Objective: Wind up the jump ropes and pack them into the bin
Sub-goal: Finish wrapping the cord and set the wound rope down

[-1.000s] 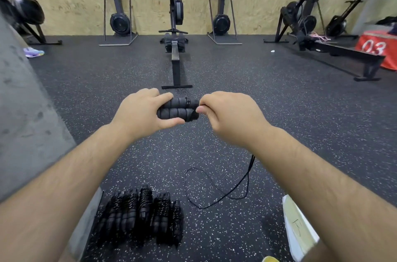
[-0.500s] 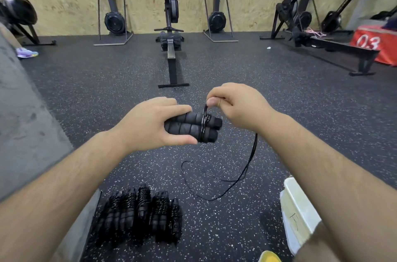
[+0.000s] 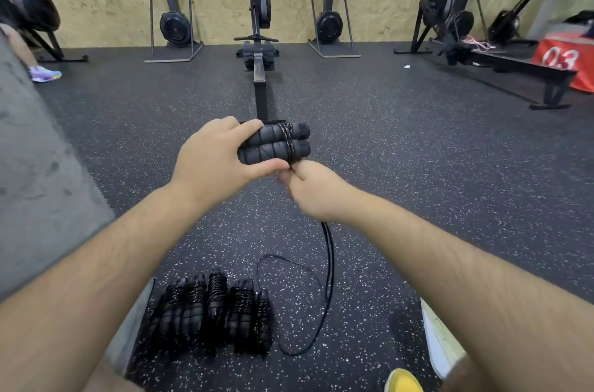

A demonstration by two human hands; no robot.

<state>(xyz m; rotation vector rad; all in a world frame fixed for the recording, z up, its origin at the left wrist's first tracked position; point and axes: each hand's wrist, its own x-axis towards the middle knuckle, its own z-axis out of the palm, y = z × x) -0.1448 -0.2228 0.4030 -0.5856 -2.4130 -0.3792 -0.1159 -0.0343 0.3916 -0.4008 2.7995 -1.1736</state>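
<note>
My left hand (image 3: 213,163) grips two black foam jump rope handles (image 3: 273,144) held side by side, with a few turns of black cord around them. Just below the handles, my right hand (image 3: 310,187) pinches the black cord (image 3: 329,250), which hangs down and loops on the floor. Several wound-up jump ropes (image 3: 218,311) lie in a row on the floor near my left forearm. A white bin (image 3: 438,340) shows at the lower right, partly hidden by my right arm.
A grey concrete block (image 3: 41,173) stands at the left. Rowing machines (image 3: 258,47) and ski trainers line the wooden back wall. A red box marked 03 (image 3: 565,60) sits far right. A yellow object (image 3: 403,382) is at the bottom edge.
My right hand has carried the cord from above the handles over to below them, adding a turn. The loop on the floor has shortened.
</note>
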